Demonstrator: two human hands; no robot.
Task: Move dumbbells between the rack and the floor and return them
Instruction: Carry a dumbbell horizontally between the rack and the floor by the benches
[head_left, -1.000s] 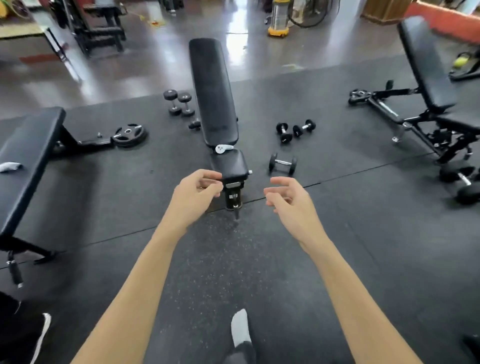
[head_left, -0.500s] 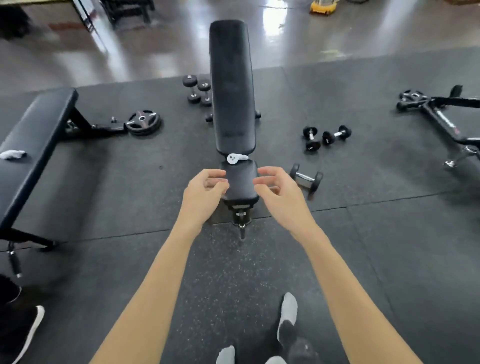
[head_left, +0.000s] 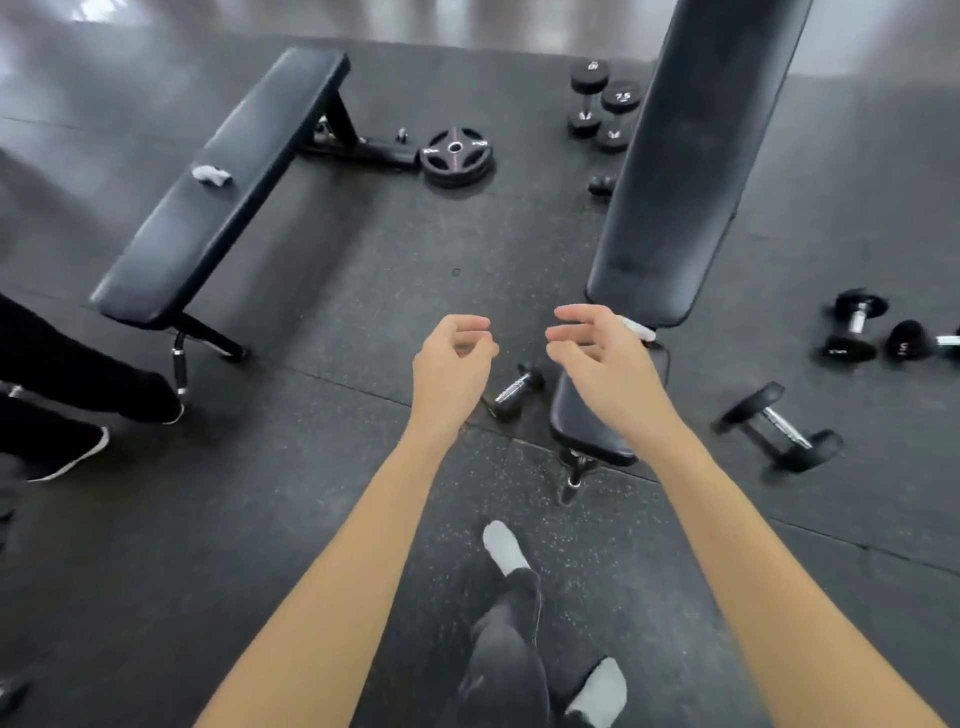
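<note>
both hands empty: left hand (head_left: 451, 364) loosely curled, right hand (head_left: 602, 358) relaxed with fingers spread, neither touching anything. small dumbbell (head_left: 511, 392) lies on the rubber floor (head_left: 322, 519) between the hands, just beside the adjustable bench (head_left: 670, 197). judged rigid, dense, heavy for its size; the rounded heads could roll. best hold: the knurled chrome handle at centre. no rack in view.

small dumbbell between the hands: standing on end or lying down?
Lying down. The small dumbbell rests on its side on the floor mat, chrome handle showing.
</note>
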